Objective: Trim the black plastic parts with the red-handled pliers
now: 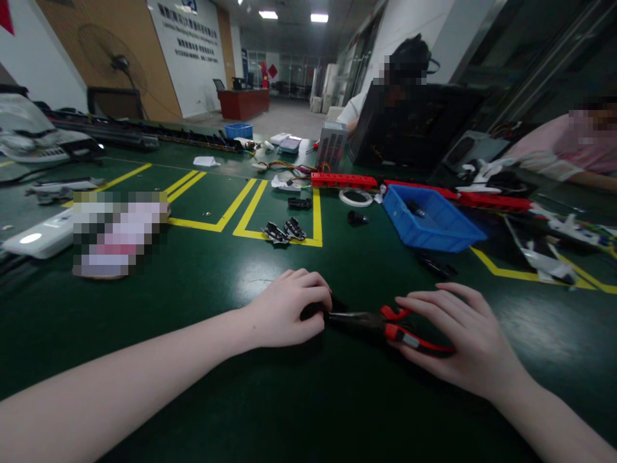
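A green desk [308, 405] carries a blue bin [436, 238] right of its middle, nearer the far edge than the hands are. On the near side, the right hand [475, 347] grasps the handles of red-handled pliers [393, 331], their tips pointing toward the desk's left edge, while the left hand [289, 312] pinches a mostly hidden dark piece [314, 311] by those tips; small black parts [277, 233] lie beyond, toward the far edge.
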A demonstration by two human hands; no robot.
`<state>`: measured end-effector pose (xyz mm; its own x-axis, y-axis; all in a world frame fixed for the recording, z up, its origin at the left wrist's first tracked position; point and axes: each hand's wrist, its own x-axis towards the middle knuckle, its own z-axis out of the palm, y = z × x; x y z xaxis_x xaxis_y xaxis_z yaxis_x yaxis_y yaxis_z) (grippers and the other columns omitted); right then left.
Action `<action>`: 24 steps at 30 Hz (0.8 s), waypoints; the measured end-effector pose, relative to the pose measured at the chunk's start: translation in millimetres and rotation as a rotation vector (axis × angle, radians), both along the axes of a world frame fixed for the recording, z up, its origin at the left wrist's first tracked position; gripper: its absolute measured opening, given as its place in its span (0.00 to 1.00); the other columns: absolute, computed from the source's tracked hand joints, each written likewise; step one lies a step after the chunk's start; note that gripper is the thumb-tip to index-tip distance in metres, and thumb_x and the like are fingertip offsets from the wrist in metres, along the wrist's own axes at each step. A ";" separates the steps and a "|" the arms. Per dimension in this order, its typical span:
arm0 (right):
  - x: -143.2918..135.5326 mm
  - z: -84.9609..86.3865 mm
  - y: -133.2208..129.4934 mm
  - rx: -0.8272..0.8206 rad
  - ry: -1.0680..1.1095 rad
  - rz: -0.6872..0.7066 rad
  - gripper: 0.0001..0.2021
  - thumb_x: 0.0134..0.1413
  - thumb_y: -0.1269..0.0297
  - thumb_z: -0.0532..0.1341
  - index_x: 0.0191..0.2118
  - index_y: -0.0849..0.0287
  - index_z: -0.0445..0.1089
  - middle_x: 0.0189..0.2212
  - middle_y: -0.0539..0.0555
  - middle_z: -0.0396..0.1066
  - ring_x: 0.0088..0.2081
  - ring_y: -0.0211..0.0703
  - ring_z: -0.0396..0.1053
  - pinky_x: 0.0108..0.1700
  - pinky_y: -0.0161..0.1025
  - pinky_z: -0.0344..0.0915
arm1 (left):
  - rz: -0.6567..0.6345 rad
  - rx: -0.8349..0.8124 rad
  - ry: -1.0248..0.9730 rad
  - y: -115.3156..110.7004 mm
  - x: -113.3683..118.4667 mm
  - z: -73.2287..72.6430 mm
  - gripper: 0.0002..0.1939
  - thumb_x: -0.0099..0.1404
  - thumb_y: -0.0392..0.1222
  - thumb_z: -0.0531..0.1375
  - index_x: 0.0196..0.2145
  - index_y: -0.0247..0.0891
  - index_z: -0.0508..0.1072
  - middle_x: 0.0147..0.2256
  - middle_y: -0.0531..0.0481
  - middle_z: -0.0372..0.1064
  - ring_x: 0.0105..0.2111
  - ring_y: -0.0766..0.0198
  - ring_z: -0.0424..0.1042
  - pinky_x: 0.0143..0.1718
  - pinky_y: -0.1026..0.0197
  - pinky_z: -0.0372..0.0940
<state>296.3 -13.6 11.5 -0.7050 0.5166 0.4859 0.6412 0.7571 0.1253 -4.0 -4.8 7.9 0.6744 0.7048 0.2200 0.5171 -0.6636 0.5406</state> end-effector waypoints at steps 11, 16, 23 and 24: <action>2.7 -5.3 1.8 -0.051 0.003 -0.010 0.18 0.53 0.58 0.62 0.49 0.59 0.65 0.39 0.57 0.74 0.39 0.48 0.72 0.44 0.47 0.62 | -0.013 0.059 0.043 0.7 -1.3 -5.4 0.06 0.65 0.38 0.60 0.42 0.41 0.70 0.47 0.50 0.67 0.45 0.58 0.66 0.48 0.53 0.62; 3.3 -4.0 3.1 -0.033 0.013 -0.024 0.19 0.53 0.58 0.63 0.49 0.59 0.65 0.40 0.58 0.74 0.39 0.49 0.72 0.42 0.47 0.62 | -0.011 0.092 0.074 1.9 -1.3 -7.2 0.06 0.67 0.38 0.59 0.43 0.40 0.68 0.48 0.49 0.66 0.46 0.57 0.66 0.47 0.53 0.62; 3.9 -1.6 4.2 -0.012 0.033 -0.050 0.21 0.52 0.59 0.64 0.52 0.58 0.64 0.42 0.59 0.73 0.41 0.52 0.71 0.44 0.50 0.62 | -0.003 0.105 0.096 1.9 0.1 -6.1 0.06 0.69 0.38 0.57 0.44 0.40 0.68 0.48 0.49 0.66 0.46 0.58 0.66 0.48 0.53 0.63; 3.9 -1.9 4.0 -0.015 0.036 -0.054 0.21 0.52 0.59 0.64 0.52 0.58 0.64 0.42 0.59 0.73 0.41 0.52 0.71 0.44 0.51 0.62 | -0.002 0.108 0.095 1.9 0.3 -6.1 0.06 0.69 0.38 0.57 0.44 0.39 0.68 0.48 0.49 0.66 0.46 0.58 0.66 0.48 0.54 0.63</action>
